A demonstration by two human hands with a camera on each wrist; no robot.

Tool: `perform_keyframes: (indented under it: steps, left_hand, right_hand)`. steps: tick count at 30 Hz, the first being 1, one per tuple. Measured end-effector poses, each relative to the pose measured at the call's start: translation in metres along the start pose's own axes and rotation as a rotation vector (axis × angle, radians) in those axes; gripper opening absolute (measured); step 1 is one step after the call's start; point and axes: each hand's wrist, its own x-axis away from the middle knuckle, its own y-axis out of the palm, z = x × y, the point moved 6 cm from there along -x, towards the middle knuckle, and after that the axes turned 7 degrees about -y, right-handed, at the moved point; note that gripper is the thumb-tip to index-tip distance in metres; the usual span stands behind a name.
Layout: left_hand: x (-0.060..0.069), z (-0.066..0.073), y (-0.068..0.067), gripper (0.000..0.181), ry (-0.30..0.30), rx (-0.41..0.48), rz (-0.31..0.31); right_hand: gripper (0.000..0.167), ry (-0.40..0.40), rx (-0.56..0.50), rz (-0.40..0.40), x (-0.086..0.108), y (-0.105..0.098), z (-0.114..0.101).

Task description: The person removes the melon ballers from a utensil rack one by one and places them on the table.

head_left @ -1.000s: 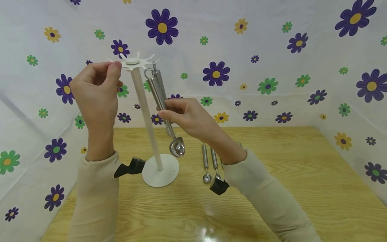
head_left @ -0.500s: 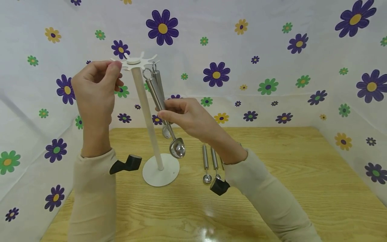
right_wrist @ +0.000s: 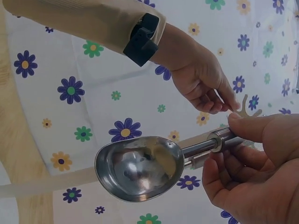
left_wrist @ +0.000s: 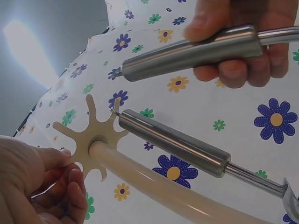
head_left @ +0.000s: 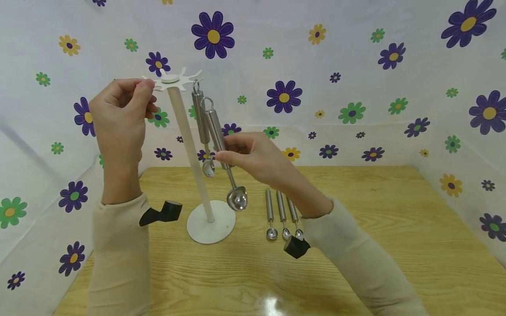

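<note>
A white stand with a round base and star-like prongs at its top leans slightly left. At its left side my left hand pinches one prong between thumb and fingers. My right hand grips a steel scoop by the lower handle, its ring upward and its oval bowl downward. That ring is free of the prongs, right of the pole. A second, smaller steel scoop hangs by its ring from a right-side prong, beside the held one.
Three more steel scoops lie side by side on the wooden table, right of the stand's base. A flower-patterned white cloth surrounds the table at the back and sides.
My right hand has moved the scoop right and slightly down, away from the pole and the hanging scoop. The stand's top and my left hand have shifted slightly left.
</note>
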Motion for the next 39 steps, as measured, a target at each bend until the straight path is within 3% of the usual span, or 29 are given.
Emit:
perform_keyframes:
  steps: [27,35,39]
  left_hand:
    - [0.001,-0.002,0.001,0.021,-0.056,0.065,-0.025]
    - [0.0,-0.002,0.002,0.003,-0.061,0.081,-0.035]
    - [0.0,-0.002,0.003,0.003,-0.06,0.087,-0.038]
  right_hand:
    - [0.024,0.194,-0.009,0.101,0.06,-0.05,0.065]
    - [0.024,0.228,0.01,0.1,0.075,-0.058,0.08]
    - [0.023,0.242,0.028,0.096,0.082,-0.061,0.086]
